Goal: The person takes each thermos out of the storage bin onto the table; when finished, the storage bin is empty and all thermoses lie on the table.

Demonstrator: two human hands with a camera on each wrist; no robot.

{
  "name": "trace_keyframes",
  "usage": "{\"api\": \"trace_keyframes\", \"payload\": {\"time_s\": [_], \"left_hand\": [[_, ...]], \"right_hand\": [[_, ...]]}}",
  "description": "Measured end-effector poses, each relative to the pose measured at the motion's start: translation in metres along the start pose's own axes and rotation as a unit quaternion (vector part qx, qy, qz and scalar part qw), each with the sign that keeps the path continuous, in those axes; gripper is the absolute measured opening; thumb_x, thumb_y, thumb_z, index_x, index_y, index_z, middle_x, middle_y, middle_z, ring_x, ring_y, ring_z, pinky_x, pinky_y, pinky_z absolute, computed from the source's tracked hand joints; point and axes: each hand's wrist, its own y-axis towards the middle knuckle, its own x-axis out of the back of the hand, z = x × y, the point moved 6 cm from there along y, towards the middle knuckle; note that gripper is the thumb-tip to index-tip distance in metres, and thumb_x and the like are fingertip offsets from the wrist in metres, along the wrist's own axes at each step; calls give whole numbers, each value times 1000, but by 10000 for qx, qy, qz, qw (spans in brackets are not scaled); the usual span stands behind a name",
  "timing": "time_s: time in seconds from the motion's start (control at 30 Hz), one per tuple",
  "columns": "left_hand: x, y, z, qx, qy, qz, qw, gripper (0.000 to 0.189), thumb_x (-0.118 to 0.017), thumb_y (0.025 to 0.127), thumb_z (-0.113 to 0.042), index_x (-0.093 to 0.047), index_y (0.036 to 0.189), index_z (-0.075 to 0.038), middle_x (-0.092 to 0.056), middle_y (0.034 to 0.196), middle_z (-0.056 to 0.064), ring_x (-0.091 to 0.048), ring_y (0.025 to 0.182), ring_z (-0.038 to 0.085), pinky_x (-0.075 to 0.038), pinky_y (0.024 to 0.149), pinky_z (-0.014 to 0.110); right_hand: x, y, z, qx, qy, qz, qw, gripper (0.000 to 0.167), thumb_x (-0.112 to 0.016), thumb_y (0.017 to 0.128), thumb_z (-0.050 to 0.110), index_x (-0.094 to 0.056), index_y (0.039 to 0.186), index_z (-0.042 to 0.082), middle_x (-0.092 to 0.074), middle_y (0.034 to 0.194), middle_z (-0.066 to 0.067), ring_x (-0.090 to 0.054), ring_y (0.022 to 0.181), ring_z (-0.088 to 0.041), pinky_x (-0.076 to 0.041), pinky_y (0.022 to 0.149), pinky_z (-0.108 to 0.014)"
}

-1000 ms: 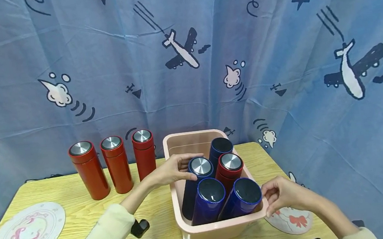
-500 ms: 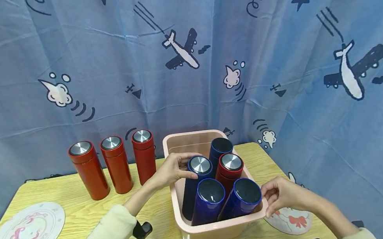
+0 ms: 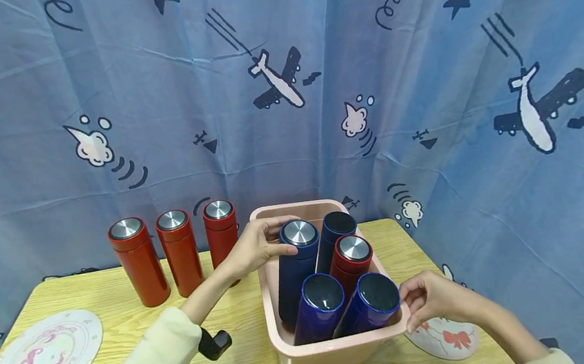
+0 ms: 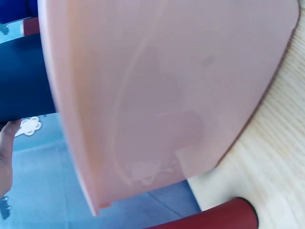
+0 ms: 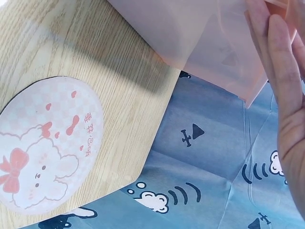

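My left hand [image 3: 258,245] grips a dark blue thermos [image 3: 298,277] with a silver lid near its top, thumb at the front, partly raised inside a pink plastic bin [image 3: 284,354]. In the left wrist view, the dark blue thermos [image 4: 24,81] stands out above the bin's rim. My right hand [image 3: 435,296] pinches the bin's right front rim. Also in the bin are a red thermos [image 3: 351,256], another dark blue thermos [image 3: 336,231] behind it, and two glossy blue thermoses [image 3: 320,311] at the front. The bin's floor is mostly hidden.
Three red thermoses [image 3: 140,265] stand in a row on the wooden table [image 3: 245,343], left of the bin. A round pink mat [image 3: 44,361] lies at far left, and a rabbit-print mat [image 5: 52,143] to the right. A blue curtain [image 3: 164,100] hangs behind.
The left hand has raised the dark blue thermos and shifted it slightly left and back. The right hand stays at the bin's rim.
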Motion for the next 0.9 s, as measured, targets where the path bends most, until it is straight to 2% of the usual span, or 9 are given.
{"api": "trace_keyframes", "payload": {"time_s": [0.17,0.37,0.57,0.63,0.7,0.77,0.87,0.9], "left_hand": [[7,2,-16,4,123,-247,9996,55,-74,78,6,-57,130,2,-66,117,17,-65,106,23,-54,86,31],[15,4,-36,14,115,-340,9994,54,-73,80,4,-55,131,3,-66,115,18,-66,105,25,-54,86,33],[21,5,-52,50,160,-422,9990,54,-73,80,6,-56,131,3,-67,114,19,-66,102,23,-54,86,32],[23,5,-58,12,204,-462,9987,54,-73,80,5,-56,131,3,-67,112,19,-67,99,20,-54,84,29],[26,5,-63,-18,250,-531,9983,53,-73,80,5,-57,131,2,-68,110,18,-67,91,16,-54,75,23],[28,5,-70,-63,283,-580,9979,53,-73,80,5,-57,131,1,-69,108,17,-66,88,14,-53,73,22],[30,5,-79,-98,292,-619,9976,53,-73,80,4,-57,131,1,-69,108,17,-66,89,15,-53,75,24],[30,6,-83,-112,297,-618,9976,54,-73,80,5,-56,131,1,-69,109,17,-67,93,16,-54,80,26]], "right_hand": [[0,1,0,53,4,44,10000,37,-76,78,0,-52,90,-25,-70,81,-5,-69,73,-8,-54,57,-18],[0,0,1,66,25,59,10000,37,-76,78,0,-53,90,-25,-70,81,-7,-69,75,-10,-57,61,-25],[0,2,0,59,105,96,9999,38,-76,78,-1,-52,90,-26,-70,81,-5,-69,75,-10,-57,63,-25],[-1,2,0,84,77,97,9999,38,-76,78,0,-52,90,-27,-70,81,-5,-69,75,-10,-58,64,-26],[-1,2,0,106,41,97,9999,39,-77,77,1,-52,90,-26,-70,81,-5,-69,75,-10,-58,64,-27],[-1,2,1,125,-6,91,9999,39,-77,77,1,-52,90,-26,-70,81,-5,-69,75,-10,-58,64,-27],[0,2,1,140,-55,78,9999,38,-77,77,1,-53,90,-25,-70,81,-5,-69,75,-9,-58,64,-27],[0,1,1,139,-59,75,9999,38,-77,77,1,-53,90,-25,-70,81,-4,-69,75,-9,-58,64,-27]]}}
